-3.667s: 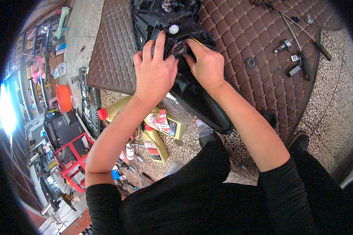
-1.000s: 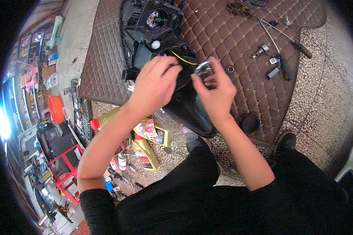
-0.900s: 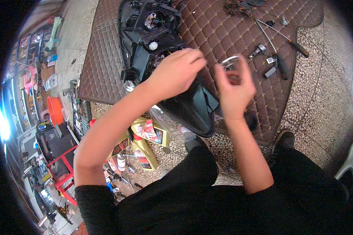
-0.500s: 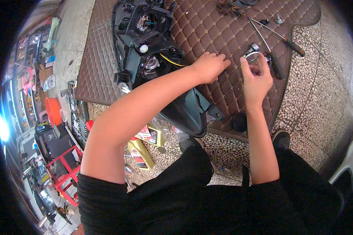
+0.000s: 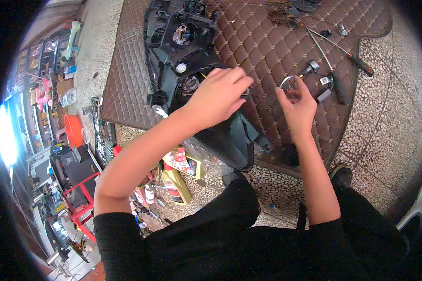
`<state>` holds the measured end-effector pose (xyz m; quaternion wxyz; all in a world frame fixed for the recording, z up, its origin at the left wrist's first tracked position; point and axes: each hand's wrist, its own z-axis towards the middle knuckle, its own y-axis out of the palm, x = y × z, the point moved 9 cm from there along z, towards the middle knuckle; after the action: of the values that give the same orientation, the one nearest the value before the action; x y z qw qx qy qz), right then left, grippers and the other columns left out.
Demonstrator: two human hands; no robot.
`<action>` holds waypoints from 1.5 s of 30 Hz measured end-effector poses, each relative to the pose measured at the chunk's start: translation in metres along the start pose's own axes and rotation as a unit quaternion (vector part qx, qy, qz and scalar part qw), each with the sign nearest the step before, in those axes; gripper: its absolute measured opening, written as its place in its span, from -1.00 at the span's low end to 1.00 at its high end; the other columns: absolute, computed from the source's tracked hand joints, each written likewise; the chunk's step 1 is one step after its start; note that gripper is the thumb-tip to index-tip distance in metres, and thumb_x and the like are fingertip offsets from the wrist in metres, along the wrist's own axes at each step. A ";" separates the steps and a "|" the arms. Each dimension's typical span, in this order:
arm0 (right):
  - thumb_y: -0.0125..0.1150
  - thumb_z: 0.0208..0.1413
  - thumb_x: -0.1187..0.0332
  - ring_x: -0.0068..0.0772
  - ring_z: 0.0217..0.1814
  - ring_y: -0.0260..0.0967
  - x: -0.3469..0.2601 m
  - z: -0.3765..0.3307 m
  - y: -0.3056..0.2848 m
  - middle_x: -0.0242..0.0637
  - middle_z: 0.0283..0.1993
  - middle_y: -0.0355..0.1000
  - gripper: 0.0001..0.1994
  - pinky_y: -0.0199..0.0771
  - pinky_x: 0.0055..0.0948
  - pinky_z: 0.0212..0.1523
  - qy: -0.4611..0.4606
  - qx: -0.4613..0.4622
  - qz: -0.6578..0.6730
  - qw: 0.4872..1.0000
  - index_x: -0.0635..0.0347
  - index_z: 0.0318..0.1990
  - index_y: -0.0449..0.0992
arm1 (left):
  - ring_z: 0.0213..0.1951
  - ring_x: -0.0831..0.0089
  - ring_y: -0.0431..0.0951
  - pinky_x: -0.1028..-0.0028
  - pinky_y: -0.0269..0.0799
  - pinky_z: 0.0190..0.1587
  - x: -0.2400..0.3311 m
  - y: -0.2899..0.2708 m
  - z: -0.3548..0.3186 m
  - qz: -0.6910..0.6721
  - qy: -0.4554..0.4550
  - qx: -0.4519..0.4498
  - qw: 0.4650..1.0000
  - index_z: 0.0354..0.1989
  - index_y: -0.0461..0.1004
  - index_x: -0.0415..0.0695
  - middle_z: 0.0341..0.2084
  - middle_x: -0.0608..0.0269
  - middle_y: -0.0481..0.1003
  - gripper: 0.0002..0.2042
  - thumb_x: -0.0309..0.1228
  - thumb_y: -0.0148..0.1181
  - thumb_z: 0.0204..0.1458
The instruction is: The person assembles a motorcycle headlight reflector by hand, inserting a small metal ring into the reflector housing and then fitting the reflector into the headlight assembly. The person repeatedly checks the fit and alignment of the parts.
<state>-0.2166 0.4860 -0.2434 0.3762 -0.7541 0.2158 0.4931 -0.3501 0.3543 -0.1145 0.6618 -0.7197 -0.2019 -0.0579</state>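
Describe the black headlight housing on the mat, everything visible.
The black headlight housing looks like moulded plastic and lies back side up on the brown quilted mat. Round sockets open in its back, one showing a bulb base. Its lower end overhangs the mat's edge. The left hand rests on it; the right hand holds a small ring beside it.

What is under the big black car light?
The black headlight housing lies on a brown quilted mat, its near end hanging over the pebbled floor. The left hand rests on it, hiding part of it. Directly beneath it nothing shows.
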 end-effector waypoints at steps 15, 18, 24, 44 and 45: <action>0.57 -0.05 0.37 -0.44 -0.12 0.57 -0.128 -0.080 0.062 -0.13 0.02 0.57 -0.37 0.66 -0.42 -0.18 -0.126 -0.171 0.171 0.962 0.31 0.21 0.49 | -0.08 0.02 0.56 0.20 0.55 -0.04 -0.016 -0.061 -0.107 -0.130 -0.170 0.122 0.969 -0.05 0.48 -0.18 -0.09 0.06 0.42 -0.61 -0.57 0.41 -0.10; 0.51 0.03 0.43 -0.43 -0.03 0.55 -0.134 -0.090 0.073 -0.14 0.08 0.55 -0.40 0.64 -0.42 -0.09 -0.056 -0.264 0.258 0.928 0.36 0.25 0.46 | -0.15 0.32 0.58 0.42 0.56 -0.20 -0.012 -0.070 -0.105 -0.116 -0.153 0.142 0.971 -0.04 0.55 -0.17 -0.10 0.15 0.48 -0.61 -0.59 0.42 -0.11; 0.42 0.19 0.41 -0.34 0.12 0.55 -0.125 -0.095 0.090 -0.15 0.18 0.52 -0.46 0.63 -0.36 0.01 0.120 -0.416 0.433 0.790 0.34 0.30 0.42 | -0.24 0.35 0.58 0.45 0.54 -0.21 0.002 -0.086 -0.103 -0.127 -0.126 0.140 0.974 0.01 0.54 -0.17 -0.09 0.15 0.54 -0.56 -0.58 0.44 -0.13; 0.50 -0.01 0.55 -0.50 -0.07 0.53 -0.190 -0.099 0.040 -0.21 -0.02 0.47 -0.45 0.63 -0.52 -0.18 -0.158 -0.212 0.160 0.951 0.43 0.18 0.49 | -0.01 0.42 0.59 0.40 0.57 0.06 0.002 -0.068 -0.103 -0.484 -0.163 0.225 0.830 0.10 0.40 -0.26 -0.02 0.20 0.44 -0.51 -0.77 0.30 -0.05; 0.52 -0.04 0.50 -0.46 -0.14 0.54 -0.193 -0.099 0.038 -0.19 -0.05 0.49 -0.46 0.63 -0.49 -0.21 -0.164 -0.192 0.153 0.955 0.41 0.15 0.50 | 0.01 0.43 0.57 0.39 0.56 0.10 0.001 -0.062 -0.103 -0.519 -0.166 0.224 0.808 0.13 0.38 -0.26 -0.01 0.22 0.43 -0.49 -0.79 0.28 -0.04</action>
<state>-0.2667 0.3760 -0.0592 0.1743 -0.6789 0.1655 0.6937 -0.3533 0.2562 -0.0441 0.6324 -0.3384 -0.6594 -0.2251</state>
